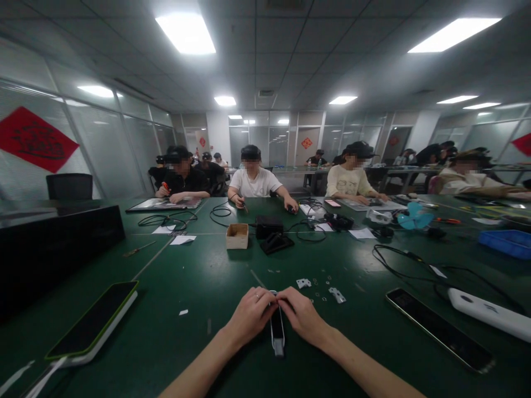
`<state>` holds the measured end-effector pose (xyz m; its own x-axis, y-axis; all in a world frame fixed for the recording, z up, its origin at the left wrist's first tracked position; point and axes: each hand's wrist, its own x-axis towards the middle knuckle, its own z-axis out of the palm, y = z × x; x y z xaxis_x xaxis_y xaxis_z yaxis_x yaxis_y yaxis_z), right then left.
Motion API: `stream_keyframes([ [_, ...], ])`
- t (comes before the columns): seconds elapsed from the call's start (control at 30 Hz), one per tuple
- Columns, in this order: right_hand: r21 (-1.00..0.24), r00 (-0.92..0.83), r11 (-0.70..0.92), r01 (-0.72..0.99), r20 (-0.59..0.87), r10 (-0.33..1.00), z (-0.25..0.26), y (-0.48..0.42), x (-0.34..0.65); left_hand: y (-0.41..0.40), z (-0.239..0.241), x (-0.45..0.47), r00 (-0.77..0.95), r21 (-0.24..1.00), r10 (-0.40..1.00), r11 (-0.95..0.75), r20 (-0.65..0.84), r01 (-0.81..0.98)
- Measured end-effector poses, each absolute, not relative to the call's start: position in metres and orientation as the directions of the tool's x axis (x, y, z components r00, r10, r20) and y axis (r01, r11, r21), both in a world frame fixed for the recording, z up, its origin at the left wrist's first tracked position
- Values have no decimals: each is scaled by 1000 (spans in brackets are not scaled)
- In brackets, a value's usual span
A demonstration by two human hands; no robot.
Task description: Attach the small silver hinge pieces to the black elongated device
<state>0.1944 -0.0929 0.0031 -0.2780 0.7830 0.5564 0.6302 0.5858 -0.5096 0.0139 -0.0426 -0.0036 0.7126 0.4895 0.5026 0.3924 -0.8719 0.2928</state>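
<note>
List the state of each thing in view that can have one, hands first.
Left hand: fingers bent, at the narrow white-edged piece's far end
Right hand: fingertips meeting the left's
Green-edged phone: face up, screen dark
Right-side phone: face up, screen dark
Small box: open-topped
Metal plates: loose
Ceiling lights: lit

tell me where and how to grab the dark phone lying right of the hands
Best across its two long edges near the middle, coming from above and the left. The dark phone lies flat, screen up, so its narrow width should suit a thumb-and-fingers pinch. A long white device lies close along its right side, while its left edge faces the right hand.
</note>
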Motion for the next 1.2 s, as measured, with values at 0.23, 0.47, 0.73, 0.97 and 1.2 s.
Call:
stream_keyframes([
  [0.23, -552, -275, 566, 612, 523, 807, 0, -93, 195, -41, -8, 14, 707, 274, 484, -875, 516, 399],
  [0.47, -521, -250, 555, 649, 542, 802, -8, -84, 201, -33, -7, 11, 668, 276, 533, -845, 520, 459],
  [0.73, -397, -201, 358, 845, 384, 901, -3, -80, 219, -14, -13, -8, 617, 416, 711, -700, 337, 581],
  [0.97, -344, -224, 337, 877, 329, 918, -7, -79, 215, -16, -11, -4, 628, 428, 714, -694, 309, 579],
  [1.2, -327, -220, 336, 884, 343, 913, -8, -76, 212, -12, -19, -3, 632, 425, 699, -711, 335, 561],
])
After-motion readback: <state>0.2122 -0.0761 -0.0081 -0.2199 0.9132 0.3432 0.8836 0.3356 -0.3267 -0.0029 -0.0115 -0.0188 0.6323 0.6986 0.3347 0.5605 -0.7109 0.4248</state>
